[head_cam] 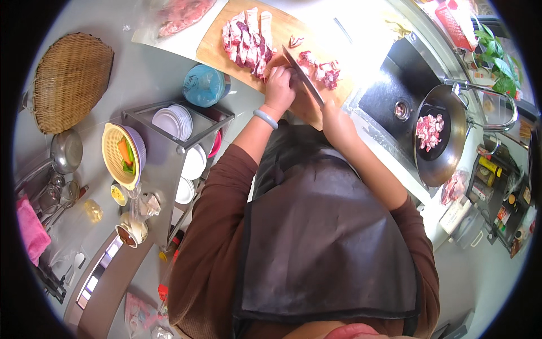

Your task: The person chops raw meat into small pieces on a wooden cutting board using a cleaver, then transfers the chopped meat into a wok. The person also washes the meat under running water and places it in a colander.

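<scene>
My right hand (338,125) grips a kitchen knife (305,79), its long blade slanting up and left over a wooden cutting board (211,42). Against the blade's left side, my left hand (280,87) is curled on a piece of raw meat that its fingers mostly hide. Bone-in raw meat strips (247,40) lie side by side at the board's upper left, just beyond my left hand. To the right of the blade are cut meat pieces (328,75), with a small scrap (296,41) above them.
Right of the board, a wok (453,156) holding chopped meat (430,132) sits by the sink (381,101) under a faucet (493,126). A bagged meat pack (182,17) lies upper left. A blue-lined bin (204,84) and a rack (154,169) with bowls (172,122) stand left.
</scene>
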Demonstrator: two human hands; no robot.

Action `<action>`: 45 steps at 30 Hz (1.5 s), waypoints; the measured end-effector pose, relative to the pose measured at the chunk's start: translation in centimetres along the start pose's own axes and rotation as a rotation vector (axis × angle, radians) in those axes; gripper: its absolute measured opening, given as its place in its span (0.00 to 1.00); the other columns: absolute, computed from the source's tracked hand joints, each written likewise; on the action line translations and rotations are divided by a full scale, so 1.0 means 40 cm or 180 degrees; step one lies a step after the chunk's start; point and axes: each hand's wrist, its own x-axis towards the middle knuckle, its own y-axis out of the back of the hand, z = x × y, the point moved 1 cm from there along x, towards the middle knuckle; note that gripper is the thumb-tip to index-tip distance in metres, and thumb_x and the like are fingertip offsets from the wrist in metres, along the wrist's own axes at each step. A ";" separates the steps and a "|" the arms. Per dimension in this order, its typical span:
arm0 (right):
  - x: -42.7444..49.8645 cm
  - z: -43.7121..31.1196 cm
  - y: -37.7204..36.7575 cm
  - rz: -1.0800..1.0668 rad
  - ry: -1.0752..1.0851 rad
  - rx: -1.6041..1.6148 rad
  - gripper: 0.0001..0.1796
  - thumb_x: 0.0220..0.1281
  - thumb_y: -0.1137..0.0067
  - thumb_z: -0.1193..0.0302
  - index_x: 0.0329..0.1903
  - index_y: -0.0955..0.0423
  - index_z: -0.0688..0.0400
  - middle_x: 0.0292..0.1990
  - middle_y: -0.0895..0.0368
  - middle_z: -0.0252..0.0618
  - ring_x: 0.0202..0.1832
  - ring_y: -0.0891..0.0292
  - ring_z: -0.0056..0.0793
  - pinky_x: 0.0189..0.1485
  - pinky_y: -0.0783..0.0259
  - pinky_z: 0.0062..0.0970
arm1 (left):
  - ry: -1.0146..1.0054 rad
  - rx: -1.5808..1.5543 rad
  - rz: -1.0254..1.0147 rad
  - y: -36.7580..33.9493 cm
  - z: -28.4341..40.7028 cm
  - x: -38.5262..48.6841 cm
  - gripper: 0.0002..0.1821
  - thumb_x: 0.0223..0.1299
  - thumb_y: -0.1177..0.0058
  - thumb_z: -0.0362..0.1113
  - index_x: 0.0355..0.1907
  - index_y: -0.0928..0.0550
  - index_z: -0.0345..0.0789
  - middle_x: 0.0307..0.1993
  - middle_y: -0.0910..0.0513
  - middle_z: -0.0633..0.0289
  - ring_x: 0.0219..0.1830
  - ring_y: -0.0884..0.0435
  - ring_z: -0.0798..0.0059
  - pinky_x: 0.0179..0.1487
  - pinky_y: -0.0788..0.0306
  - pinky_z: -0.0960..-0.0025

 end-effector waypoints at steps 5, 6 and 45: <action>0.066 0.018 -0.006 0.0224 0.0054 -0.0058 0.11 0.70 0.52 0.70 0.41 0.34 0.67 0.29 0.20 0.63 0.34 0.21 0.65 0.37 0.27 0.54 | 0.0136 0.0249 -0.0374 0.016 0.004 -0.006 0.11 0.48 0.41 0.27 0.37 0.21 0.33 0.38 0.20 0.54 0.45 0.25 0.51 0.50 0.29 0.56; 0.053 0.033 -0.001 0.0250 0.0093 -0.0027 0.11 0.70 0.52 0.69 0.42 0.33 0.67 0.29 0.19 0.62 0.35 0.21 0.65 0.38 0.27 0.54 | 0.0188 0.0368 -0.0463 0.022 0.005 -0.018 0.10 0.48 0.41 0.27 0.37 0.20 0.33 0.38 0.20 0.54 0.44 0.25 0.52 0.51 0.29 0.56; 0.040 0.066 0.006 0.0371 0.0251 0.0050 0.10 0.69 0.51 0.70 0.41 0.34 0.66 0.28 0.21 0.63 0.33 0.23 0.65 0.36 0.28 0.54 | 0.0176 0.0146 0.0157 0.045 0.076 -0.085 0.15 0.49 0.36 0.28 0.43 0.19 0.33 0.44 0.22 0.53 0.49 0.24 0.51 0.57 0.28 0.59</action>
